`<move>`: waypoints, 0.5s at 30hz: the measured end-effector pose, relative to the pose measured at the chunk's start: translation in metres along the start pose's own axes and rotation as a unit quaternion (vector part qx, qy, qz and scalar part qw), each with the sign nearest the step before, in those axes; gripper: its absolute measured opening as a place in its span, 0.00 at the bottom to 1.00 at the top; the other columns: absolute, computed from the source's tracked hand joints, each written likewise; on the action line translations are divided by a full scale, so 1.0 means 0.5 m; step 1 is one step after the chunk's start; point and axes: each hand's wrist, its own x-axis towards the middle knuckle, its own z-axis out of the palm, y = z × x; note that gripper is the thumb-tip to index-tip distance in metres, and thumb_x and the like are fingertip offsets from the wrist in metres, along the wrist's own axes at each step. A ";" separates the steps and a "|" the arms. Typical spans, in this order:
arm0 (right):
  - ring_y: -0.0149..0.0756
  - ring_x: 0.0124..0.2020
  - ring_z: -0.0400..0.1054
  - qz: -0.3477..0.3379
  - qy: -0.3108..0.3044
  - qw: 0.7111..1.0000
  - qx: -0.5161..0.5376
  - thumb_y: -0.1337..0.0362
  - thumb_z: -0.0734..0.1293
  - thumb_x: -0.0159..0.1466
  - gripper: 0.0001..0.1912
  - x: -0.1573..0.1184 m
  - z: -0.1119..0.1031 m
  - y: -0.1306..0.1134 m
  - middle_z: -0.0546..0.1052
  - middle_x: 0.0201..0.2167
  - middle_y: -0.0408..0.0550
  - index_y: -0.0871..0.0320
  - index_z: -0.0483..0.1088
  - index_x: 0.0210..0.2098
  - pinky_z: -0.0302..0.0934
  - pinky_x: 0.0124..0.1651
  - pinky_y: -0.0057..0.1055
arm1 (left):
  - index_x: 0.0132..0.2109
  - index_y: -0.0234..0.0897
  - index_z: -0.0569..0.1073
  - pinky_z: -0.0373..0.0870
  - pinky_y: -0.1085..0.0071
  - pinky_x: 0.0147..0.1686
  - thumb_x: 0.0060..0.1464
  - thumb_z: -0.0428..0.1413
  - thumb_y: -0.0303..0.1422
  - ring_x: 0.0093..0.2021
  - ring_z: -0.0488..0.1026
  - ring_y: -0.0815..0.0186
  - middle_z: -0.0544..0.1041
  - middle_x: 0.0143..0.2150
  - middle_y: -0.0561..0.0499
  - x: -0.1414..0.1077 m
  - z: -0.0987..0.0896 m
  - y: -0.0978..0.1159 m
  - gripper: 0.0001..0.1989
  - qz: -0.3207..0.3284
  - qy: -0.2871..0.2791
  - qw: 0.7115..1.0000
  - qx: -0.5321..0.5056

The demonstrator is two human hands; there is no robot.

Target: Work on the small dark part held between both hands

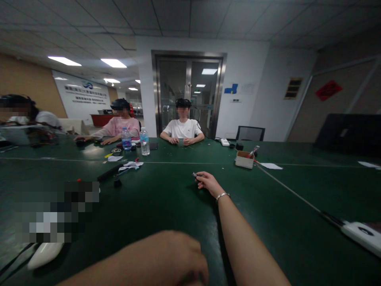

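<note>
My right hand (208, 182) reaches out over the green table (166, 198), a silver bracelet (222, 196) round its wrist. Thumb and fingers pinch a small dark object with a silvery end (195, 175); its kind is too small to make out. Close to me at the bottom, my left hand (178, 254) is bent downward with its back to the camera. Blur and the frame edge hide most of its fingers, so what it holds, if anything, does not show.
Two water bottles (144, 142) stand far left of centre, near papers (131, 165) and a black rod-like item (110, 172). A small box (244, 159) stands right, with a cable leading to a white power strip (361, 234). Several people sit across and to the left.
</note>
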 end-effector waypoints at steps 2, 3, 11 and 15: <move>0.23 0.17 0.66 -0.004 -0.002 1.000 0.005 0.72 0.67 0.56 0.10 0.000 0.001 0.001 0.74 0.25 0.44 0.62 0.68 0.38 0.66 0.21 0.21 | 0.43 0.43 0.74 0.66 0.67 0.41 0.56 0.48 0.37 0.41 0.70 0.63 0.73 0.40 0.48 0.059 -0.021 -0.080 0.13 -0.034 0.067 0.995 0.066; 0.23 0.17 0.66 -0.007 -0.005 1.000 0.008 0.72 0.67 0.56 0.10 0.000 0.001 0.001 0.74 0.24 0.44 0.62 0.68 0.38 0.66 0.21 0.21 | 0.42 0.41 0.74 0.65 0.67 0.43 0.55 0.48 0.37 0.41 0.70 0.62 0.73 0.40 0.48 0.090 -0.032 -0.123 0.12 -0.049 0.099 0.989 0.100; 0.23 0.18 0.67 -0.007 -0.022 1.000 -0.015 0.74 0.65 0.56 0.09 0.007 0.000 0.005 0.73 0.25 0.43 0.61 0.69 0.37 0.66 0.22 0.20 | 0.51 0.35 0.67 0.65 0.66 0.47 0.53 0.52 0.37 0.48 0.67 0.60 0.69 0.49 0.41 0.269 -0.036 -0.395 0.19 -0.206 0.345 0.912 -0.081; 0.23 0.19 0.67 -0.015 -0.029 0.999 -0.037 0.75 0.65 0.55 0.10 0.007 0.000 0.007 0.72 0.24 0.42 0.61 0.70 0.37 0.66 0.22 0.20 | 0.56 0.33 0.60 0.70 0.68 0.37 0.57 0.48 0.40 0.42 0.70 0.63 0.67 0.51 0.38 0.293 0.017 -0.445 0.22 -0.246 0.340 0.854 -0.307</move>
